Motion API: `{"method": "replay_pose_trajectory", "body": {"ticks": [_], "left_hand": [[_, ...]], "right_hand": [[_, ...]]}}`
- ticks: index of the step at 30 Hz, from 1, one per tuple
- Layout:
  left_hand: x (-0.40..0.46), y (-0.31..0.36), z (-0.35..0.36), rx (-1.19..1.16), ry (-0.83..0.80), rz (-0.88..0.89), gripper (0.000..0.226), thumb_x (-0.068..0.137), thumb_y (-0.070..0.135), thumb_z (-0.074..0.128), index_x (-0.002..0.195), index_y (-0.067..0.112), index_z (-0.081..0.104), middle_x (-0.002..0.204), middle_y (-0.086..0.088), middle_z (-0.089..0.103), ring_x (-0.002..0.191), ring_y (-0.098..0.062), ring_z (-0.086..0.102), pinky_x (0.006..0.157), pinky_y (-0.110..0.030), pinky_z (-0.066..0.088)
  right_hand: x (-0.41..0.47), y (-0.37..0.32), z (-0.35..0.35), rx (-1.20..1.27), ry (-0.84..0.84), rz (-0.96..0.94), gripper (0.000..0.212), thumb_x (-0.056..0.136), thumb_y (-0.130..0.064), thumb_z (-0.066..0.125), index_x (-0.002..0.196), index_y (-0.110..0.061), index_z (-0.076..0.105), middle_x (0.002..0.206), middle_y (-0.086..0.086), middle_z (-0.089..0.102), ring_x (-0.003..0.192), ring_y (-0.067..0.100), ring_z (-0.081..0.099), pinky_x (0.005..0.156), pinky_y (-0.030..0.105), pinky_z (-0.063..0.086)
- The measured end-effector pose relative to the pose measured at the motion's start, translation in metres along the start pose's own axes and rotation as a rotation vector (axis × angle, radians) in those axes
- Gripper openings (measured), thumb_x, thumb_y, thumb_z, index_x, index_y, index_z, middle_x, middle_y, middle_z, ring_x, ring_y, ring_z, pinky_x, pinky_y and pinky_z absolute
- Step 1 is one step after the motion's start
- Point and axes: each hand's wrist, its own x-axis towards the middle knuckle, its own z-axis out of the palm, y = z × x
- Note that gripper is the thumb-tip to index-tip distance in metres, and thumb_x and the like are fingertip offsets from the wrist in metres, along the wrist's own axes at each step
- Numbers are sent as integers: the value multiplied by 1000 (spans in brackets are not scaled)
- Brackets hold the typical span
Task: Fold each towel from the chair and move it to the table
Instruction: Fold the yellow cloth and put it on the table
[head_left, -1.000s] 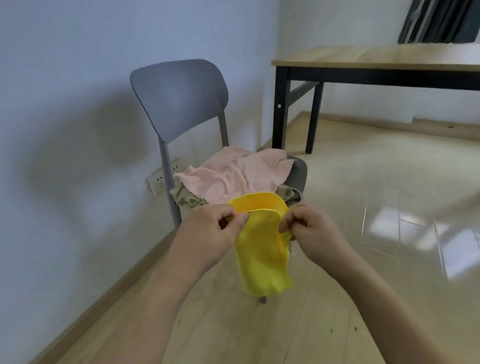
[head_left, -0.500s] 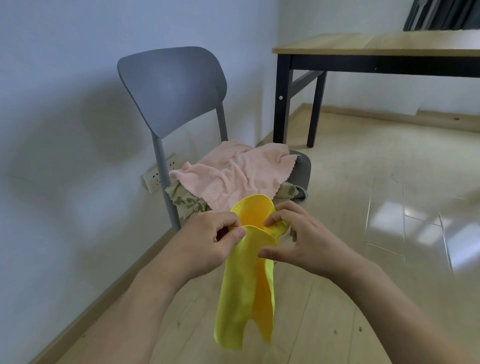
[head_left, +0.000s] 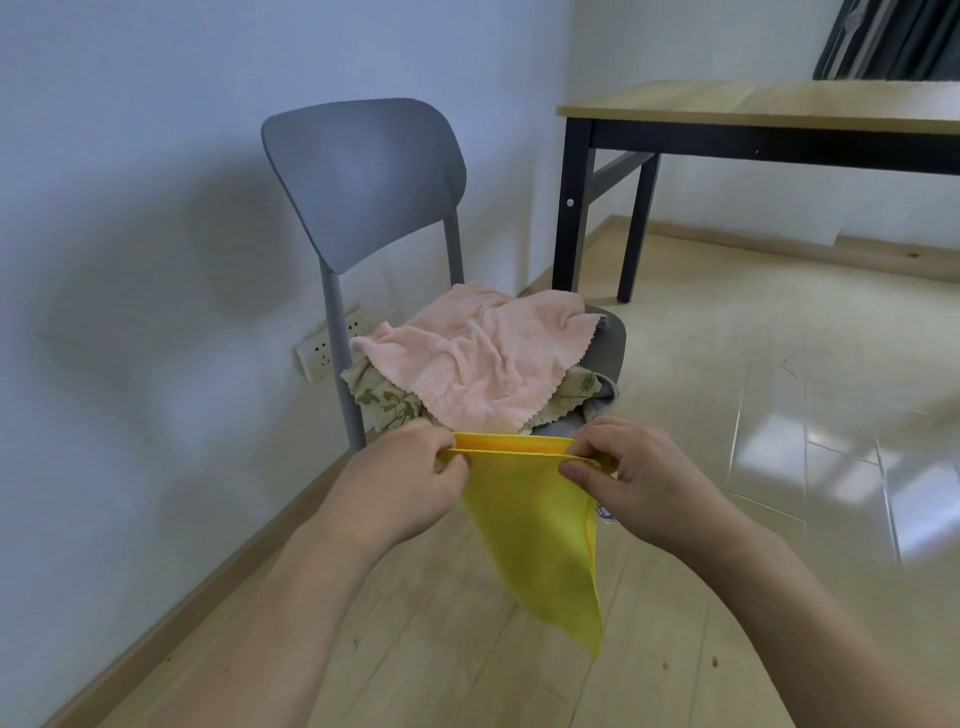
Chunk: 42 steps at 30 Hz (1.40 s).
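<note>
1. Yellow soft cloth towel (head_left: 540, 525) hangs low in the middle of the frame, held up in the air by its top edge.
2. The left hand (head_left: 395, 493) pinches the left end of that edge, and the right hand (head_left: 649, 483) pinches the right end. Both hands are closed tight on the cloth.
3. The top edge looks like two layers side by side, so the towel seems folded in half once. The rest hangs down to a point at the lower right.
4. What could go wrong: the two layers may slip apart if one pinch gets loose. Then the fold would open, or the towel would drop onto the pale wooden floor (head_left: 675, 364).
5. The hanging corner is uneven, so the next fold could come out crooked.
6. Just behind the hands, in the middle of the frame, is the grey plastic chair (head_left: 363, 176). On its seat lies a crumpled pink fluffy towel (head_left: 483, 358).
7. Under the pink one is a pale towel with a green leaf print (head_left: 387, 402). It pokes out over the seat's edge and may slide off if bumped.
8. The wooden table with black legs (head_left: 753, 111) is at the upper right, well apart from the chair. I see no towel on the part that shows.
</note>
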Motion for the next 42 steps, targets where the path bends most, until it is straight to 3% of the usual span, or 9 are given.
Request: {"method": "replay_pose_trajectory", "body": {"ticks": [3, 5, 8, 10, 20, 26, 30, 35, 42], "left_hand": [[-2, 5, 0, -120, 96, 102, 16, 93, 31, 51, 89, 22, 63, 101, 15, 55, 85, -6, 55, 80, -35, 50], [-5, 7, -1, -178, 186, 158, 14, 91, 28, 57, 88, 20, 68, 97, 16, 59, 82, -4, 55, 75, -32, 50], [-9, 13, -4, -231, 282, 171, 11, 88, 25, 63, 88, 18, 72, 88, 13, 62, 64, -3, 54, 59, -23, 46], [-11, 15, -5, -250, 323, 162, 8, 86, 24, 67, 87, 19, 73, 86, 13, 64, 63, -4, 56, 60, -24, 46], [-15, 16, -3, -241, 365, 149, 11, 90, 22, 59, 81, 21, 66, 75, 9, 58, 59, -14, 48, 58, -25, 42], [-18, 16, -4, -261, 362, 116, 11, 89, 24, 64, 80, 21, 69, 75, 6, 60, 53, -9, 46, 57, -25, 42], [-19, 19, -6, -276, 383, 129, 12, 86, 28, 68, 75, 21, 70, 71, 7, 59, 56, -11, 54, 57, -25, 42], [-19, 14, -8, -314, 385, 141, 12, 84, 32, 71, 76, 24, 72, 52, 15, 53, 49, -7, 44, 51, -15, 30], [-19, 10, -10, -363, 348, 148, 15, 85, 26, 69, 71, 22, 67, 48, 7, 46, 44, -10, 39, 47, -15, 31]], "right_hand": [[-3, 1, -6, -1, 39, 54, 15, 89, -17, 64, 75, -17, 59, 66, -12, 50, 66, -3, 48, 58, 10, 34], [-6, 0, -9, 8, 56, 88, 21, 89, -16, 63, 72, -22, 54, 63, -12, 47, 67, -8, 48, 58, 9, 34], [-8, -5, -12, 3, 61, 116, 31, 90, -15, 62, 68, -31, 47, 64, -14, 47, 63, -3, 48, 58, 9, 34], [-10, -7, -11, -14, 43, 132, 34, 91, -17, 61, 67, -33, 45, 64, -13, 47, 59, 0, 43, 57, 11, 35], [-15, -13, -7, 19, -10, 155, 13, 96, -19, 53, 83, -20, 50, 67, -8, 49, 62, 11, 45, 55, 23, 34], [-18, -11, -7, 125, 59, 164, 28, 94, -6, 50, 83, -31, 41, 66, -11, 46, 56, 4, 41, 53, 21, 32], [-17, -8, -7, 131, 107, 208, 14, 94, -12, 53, 94, -25, 47, 70, -13, 55, 62, 0, 48, 54, 14, 34], [-17, -8, -10, 87, 159, 299, 18, 89, -22, 64, 73, -20, 55, 68, 4, 66, 66, 17, 58, 58, 29, 44], [-16, -8, -11, 219, 168, 306, 24, 90, -9, 59, 73, -26, 56, 70, 12, 68, 79, 32, 65, 75, 42, 52]]}}
